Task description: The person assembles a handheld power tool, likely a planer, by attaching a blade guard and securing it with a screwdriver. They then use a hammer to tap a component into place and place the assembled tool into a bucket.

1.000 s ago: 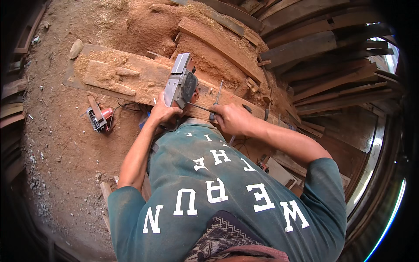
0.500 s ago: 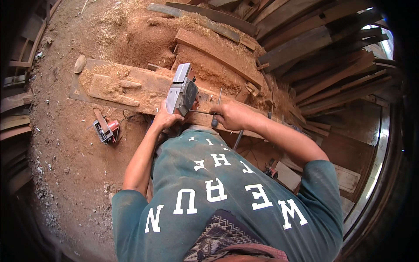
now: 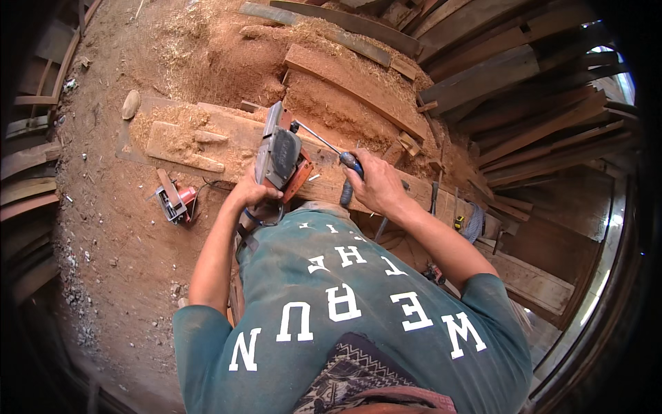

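With the left hand [image 3: 252,190] clasping the tilted planer's [image 3: 283,154] near end over the bench [image 3: 243,131], a rocking body could make the screwdriver [image 3: 352,163] — clenched in the right hand [image 3: 378,182] — skid toward those fingers.

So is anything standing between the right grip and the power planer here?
Nothing visible does: only the screwdriver, held in the right grip, spans the gap toward the power planer, whose near end is in the left grip.
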